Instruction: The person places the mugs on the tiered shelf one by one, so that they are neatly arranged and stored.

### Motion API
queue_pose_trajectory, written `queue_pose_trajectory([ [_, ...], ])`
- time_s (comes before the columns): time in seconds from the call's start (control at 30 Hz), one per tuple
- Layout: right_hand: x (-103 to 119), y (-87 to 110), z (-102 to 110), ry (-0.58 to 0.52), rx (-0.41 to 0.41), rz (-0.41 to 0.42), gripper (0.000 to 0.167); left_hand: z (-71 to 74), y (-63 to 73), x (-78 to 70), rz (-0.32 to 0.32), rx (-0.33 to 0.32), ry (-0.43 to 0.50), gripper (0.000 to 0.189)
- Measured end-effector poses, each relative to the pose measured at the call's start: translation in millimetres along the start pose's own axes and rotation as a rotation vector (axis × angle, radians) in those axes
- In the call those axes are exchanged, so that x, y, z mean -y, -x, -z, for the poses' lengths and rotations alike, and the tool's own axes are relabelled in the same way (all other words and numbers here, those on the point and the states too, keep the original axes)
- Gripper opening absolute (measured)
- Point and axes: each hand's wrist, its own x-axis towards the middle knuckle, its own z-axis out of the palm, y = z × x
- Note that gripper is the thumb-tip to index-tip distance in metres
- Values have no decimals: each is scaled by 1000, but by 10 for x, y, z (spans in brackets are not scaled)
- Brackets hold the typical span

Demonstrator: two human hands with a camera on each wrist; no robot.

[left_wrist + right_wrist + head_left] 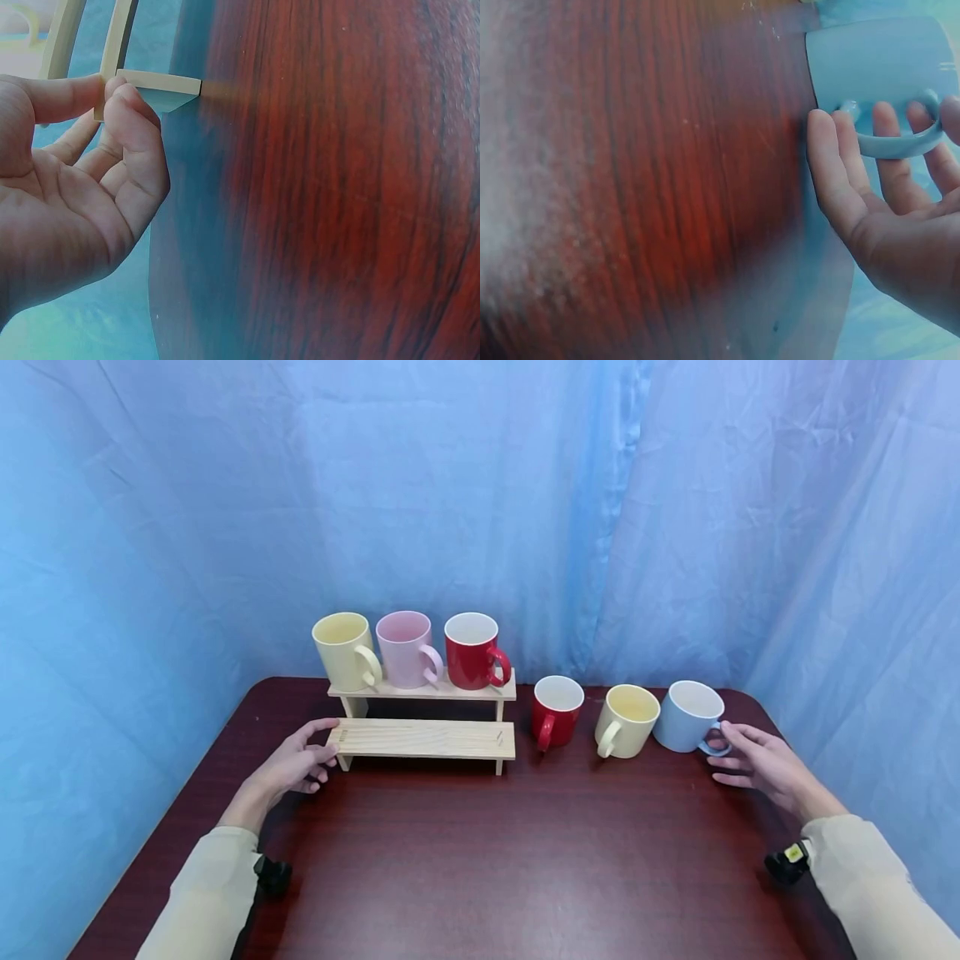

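My left hand pinches the left end of the lower board of a two-tier wooden rack; the left wrist view shows thumb and finger on either side of the board's end. At the far right, my right hand holds the handle of a light blue mug between thumb and fingers. In the right wrist view, fingers pass behind the handle, and the lower ones reach out loosely below it. The blue mug stands upright on the table.
On the rack's upper board stand a yellow mug, a pink mug and a red mug. Another red mug and another yellow mug stand between rack and blue mug. Blue curtains surround the dark wooden table.
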Motion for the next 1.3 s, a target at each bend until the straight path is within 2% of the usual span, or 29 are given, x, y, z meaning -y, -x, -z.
queue_pose_trajectory([
  [0.17,-61,16,-13,-48,42,11,25,-23,-23,-26,0,15,-7,59],
  [0.37,-71,29,-27,-43,55,55,26,-42,-48,-49,-3,16,-12,58],
  [0.57,-64,65,-17,-60,66,41,30,-53,-65,-76,-10,25,-15,59],
  [0.97,-117,69,-62,-75,17,114,29,-61,-75,-109,-19,38,-27,60],
  [1.2,-126,27,-202,-32,-5,179,34,6,-4,-26,-13,19,-39,59],
  [1.3,-78,70,-243,-30,-10,212,33,8,12,-9,-16,27,-33,60],
])
